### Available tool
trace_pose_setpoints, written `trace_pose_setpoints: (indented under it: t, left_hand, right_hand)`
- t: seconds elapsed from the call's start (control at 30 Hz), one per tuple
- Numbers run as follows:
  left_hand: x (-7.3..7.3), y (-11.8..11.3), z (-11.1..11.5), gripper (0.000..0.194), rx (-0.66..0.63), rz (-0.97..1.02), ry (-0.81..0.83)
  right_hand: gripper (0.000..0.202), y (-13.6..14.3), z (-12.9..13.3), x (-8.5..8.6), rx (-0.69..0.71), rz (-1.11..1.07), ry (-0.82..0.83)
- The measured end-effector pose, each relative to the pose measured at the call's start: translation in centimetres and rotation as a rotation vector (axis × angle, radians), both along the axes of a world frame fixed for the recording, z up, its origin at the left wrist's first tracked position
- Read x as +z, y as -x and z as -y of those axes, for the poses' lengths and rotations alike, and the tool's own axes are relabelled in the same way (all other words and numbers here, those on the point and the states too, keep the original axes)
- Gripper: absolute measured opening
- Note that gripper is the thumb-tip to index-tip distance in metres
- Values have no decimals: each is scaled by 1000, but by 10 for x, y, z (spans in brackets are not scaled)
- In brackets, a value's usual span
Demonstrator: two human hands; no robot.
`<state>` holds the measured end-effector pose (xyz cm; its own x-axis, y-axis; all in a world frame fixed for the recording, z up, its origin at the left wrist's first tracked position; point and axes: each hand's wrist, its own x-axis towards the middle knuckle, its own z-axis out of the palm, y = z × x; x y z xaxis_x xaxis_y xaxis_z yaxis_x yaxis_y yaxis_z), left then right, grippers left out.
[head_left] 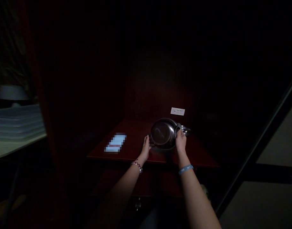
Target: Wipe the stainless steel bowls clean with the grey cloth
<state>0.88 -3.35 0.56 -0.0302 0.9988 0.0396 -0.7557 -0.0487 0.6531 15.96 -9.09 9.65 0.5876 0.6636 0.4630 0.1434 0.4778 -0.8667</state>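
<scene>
A shiny metal pot (163, 133) is raised over the dark red shelf, tilted so that a rounded, reflective face shows towards me. My left hand (146, 149) is closed at its left side, where a small handle partly shows. On the right side, my right hand (181, 142) grips the pot by a dark handle. Just beyond my right hand lies a shiny metal piece (186, 130) that looks like a lid, partly hidden by that hand.
A lit, pixelated rectangle (115, 142) lies on the left of the red shelf (136, 154). A white socket plate (177, 111) is on the back wall. Far left, stacked pale sheets or trays (17, 123) and a white lamp-like object (12, 93) stand on a table.
</scene>
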Motion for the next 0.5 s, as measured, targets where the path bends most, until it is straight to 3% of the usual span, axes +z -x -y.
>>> trace_pose_setpoints:
  t: [0.1,0.2,0.33,0.5]
  left_hand:
    - [4,0,5,35,-14,-172,-4]
    - [11,3,11,58,-175,-292,-48]
    - [16,6,16,78,-243,-254,-71]
    - [18,8,12,64,-144,-83,-38]
  right_hand:
    - [53,6,14,7,-170,360,-54]
    - [45,16,25,6,-231,890,-27]
    - [38,30,29,-4,-158,1414,108]
    - [28,46,31,-8,-4,1688,189]
